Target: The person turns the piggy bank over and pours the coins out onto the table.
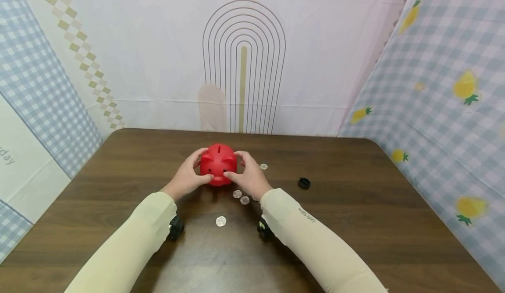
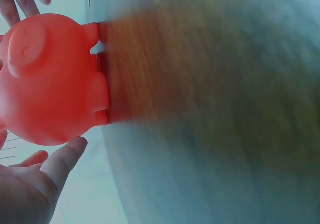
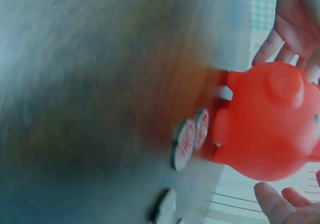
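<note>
A red piggy bank (image 1: 218, 163) stands upright on the table (image 1: 130, 174), its snout toward me and the coin slot on top. My left hand (image 1: 188, 175) holds its left side, thumb across the front and fingers reaching behind. On the other side my right hand (image 1: 250, 176) grips it the same way, thumb beside the snout. Two coins (image 1: 237, 194) (image 1: 245, 200) lie just in front of the right hand, with another partly hidden by that wrist. In the right wrist view, coins (image 3: 184, 143) appear close to the piggy bank's feet.
One coin (image 1: 221, 221) lies nearer to me between the forearms, and another coin (image 1: 264, 166) lies behind the right hand. A black round plug (image 1: 304, 183) is farther right. Patterned cloth (image 1: 158, 56) hangs behind the table's far edge.
</note>
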Demonstrator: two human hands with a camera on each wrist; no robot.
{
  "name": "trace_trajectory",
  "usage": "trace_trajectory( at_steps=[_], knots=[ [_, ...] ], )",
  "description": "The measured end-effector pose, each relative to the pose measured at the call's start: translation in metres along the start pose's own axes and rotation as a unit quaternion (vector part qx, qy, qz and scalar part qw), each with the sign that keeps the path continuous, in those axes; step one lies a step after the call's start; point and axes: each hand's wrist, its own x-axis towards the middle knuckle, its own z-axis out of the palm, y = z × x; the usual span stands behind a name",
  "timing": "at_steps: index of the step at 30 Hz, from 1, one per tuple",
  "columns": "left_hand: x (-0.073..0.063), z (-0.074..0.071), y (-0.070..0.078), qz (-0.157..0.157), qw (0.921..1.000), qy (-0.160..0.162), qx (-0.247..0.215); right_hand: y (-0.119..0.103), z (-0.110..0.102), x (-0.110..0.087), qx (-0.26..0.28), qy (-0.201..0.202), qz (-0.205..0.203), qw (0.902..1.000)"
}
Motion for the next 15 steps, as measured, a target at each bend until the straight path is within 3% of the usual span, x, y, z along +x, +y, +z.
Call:
trace_trajectory(
  at_steps=[6, 15],
  knots=[
    [-0.002, -0.003, 0.003, -0.022, 0.9997, 0.002, 0.011, -0.001, -0.015, -0.003, -0.039, 0.01, -0.001, 0.9992],
    [-0.008, -0.012, 0.006, -0.025, 0.9981, 0.019, 0.053, 0.007, -0.04, -0.007, -0.1, 0.014, -0.036, 0.9942]
  ],
)
